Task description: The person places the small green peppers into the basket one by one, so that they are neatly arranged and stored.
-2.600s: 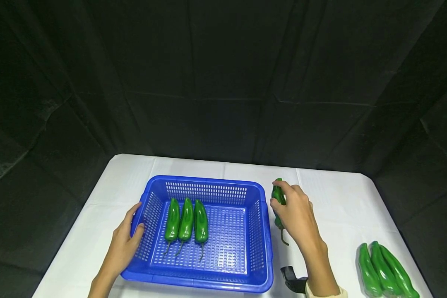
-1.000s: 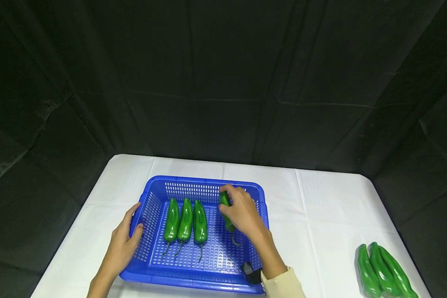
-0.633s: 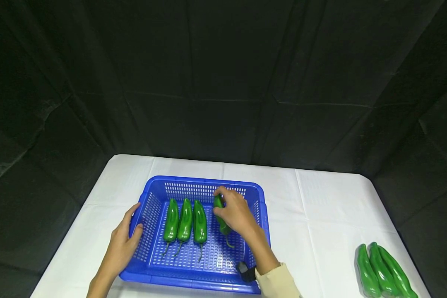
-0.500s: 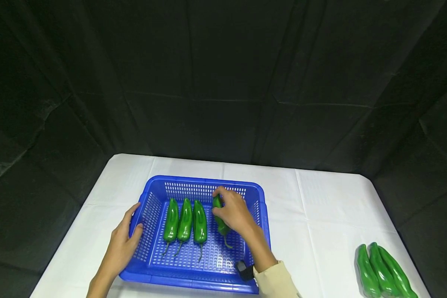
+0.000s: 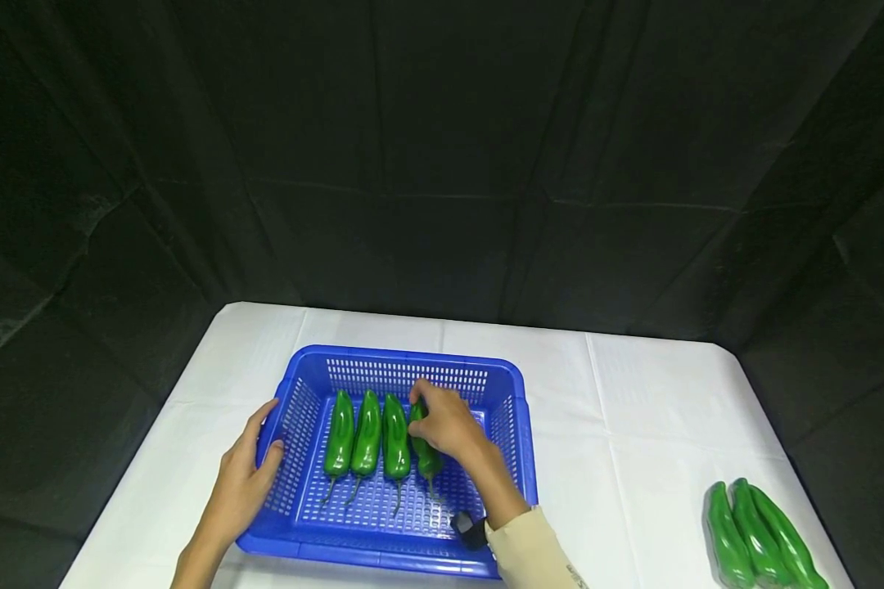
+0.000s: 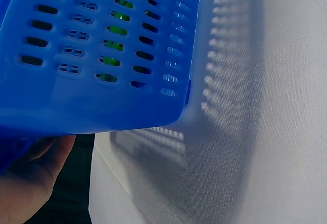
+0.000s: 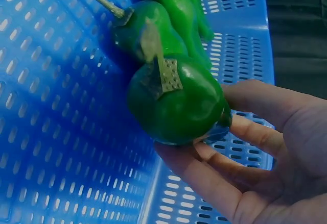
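Note:
In the head view my right hand (image 5: 449, 421) pinches a green chili pepper (image 5: 429, 462) inside the blue basket (image 5: 405, 560). Thumb and fingers lie on opposite sides of it in the right wrist view, where the pepper (image 7: 176, 106) points its stem toward the camera. Three more chili peppers, the nearest being the right one (image 5: 395, 442), lie side by side, stems toward me, left of the held one. My left hand (image 5: 243, 483) holds the basket's left rim, thumb over it. The left wrist view shows this hand (image 6: 30, 183) partly hidden by the rim.
On the white-covered table (image 5: 597, 491), three larger green peppers (image 5: 762, 536) lie together at the far right. A black curtain (image 5: 442, 164) stands behind the table and along its sides. The basket's raised perforated walls surround the peppers in it.
My right hand has carried the pepper from the table right of the basket into it, then leftward beside the other three. My left hand has stayed at the rim.

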`<state>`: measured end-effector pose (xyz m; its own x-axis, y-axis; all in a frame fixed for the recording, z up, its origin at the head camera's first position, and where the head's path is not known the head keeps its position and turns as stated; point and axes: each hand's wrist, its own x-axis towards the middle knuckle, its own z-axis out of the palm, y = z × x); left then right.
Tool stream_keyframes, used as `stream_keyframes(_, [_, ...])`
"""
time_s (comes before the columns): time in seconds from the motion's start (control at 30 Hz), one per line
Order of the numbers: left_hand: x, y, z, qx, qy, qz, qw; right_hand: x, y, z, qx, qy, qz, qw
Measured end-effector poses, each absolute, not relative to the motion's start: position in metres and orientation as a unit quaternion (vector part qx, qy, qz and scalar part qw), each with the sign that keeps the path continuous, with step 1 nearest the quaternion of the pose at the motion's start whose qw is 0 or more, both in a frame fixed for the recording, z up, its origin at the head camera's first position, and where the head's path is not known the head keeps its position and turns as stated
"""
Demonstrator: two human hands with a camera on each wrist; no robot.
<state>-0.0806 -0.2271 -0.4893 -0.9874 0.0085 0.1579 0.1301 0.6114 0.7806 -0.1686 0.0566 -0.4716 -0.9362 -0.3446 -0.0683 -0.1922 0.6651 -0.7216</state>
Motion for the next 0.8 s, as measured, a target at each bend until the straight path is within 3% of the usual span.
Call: stream_keyframes(0.8, [-0.08,-0.227,-0.489,-0.04,-0.893,-0.443,0.07,-0.167,0.047,-0.488,-0.164,0.894,-0.399,0.119])
